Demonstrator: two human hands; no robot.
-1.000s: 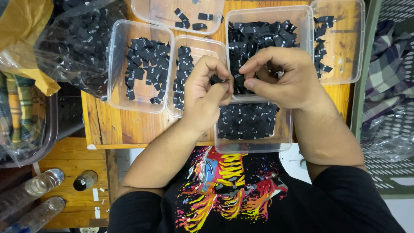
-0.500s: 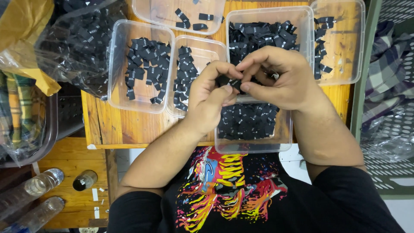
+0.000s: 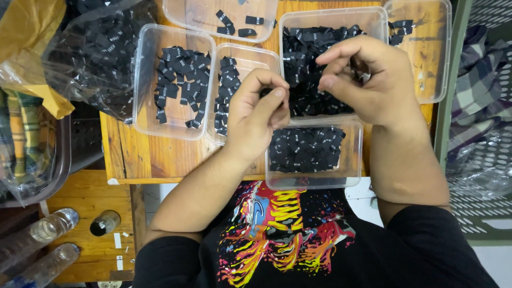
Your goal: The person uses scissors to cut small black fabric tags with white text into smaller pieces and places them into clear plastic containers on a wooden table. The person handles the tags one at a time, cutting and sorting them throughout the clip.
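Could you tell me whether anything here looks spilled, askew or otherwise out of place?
Nothing looks spilled. The small black labels sit inside their clear tubs on the wooden table. The one oddity: the top right tub holds only a few labels, beside a heaped one. Left hand and right hand work above them.

Two hands hover over clear plastic boxes full of small black labels on a wooden table (image 3: 160, 157). The left hand (image 3: 256, 120) pinches something small. The right hand (image 3: 368, 80) curls above the biggest box (image 3: 373, 18).
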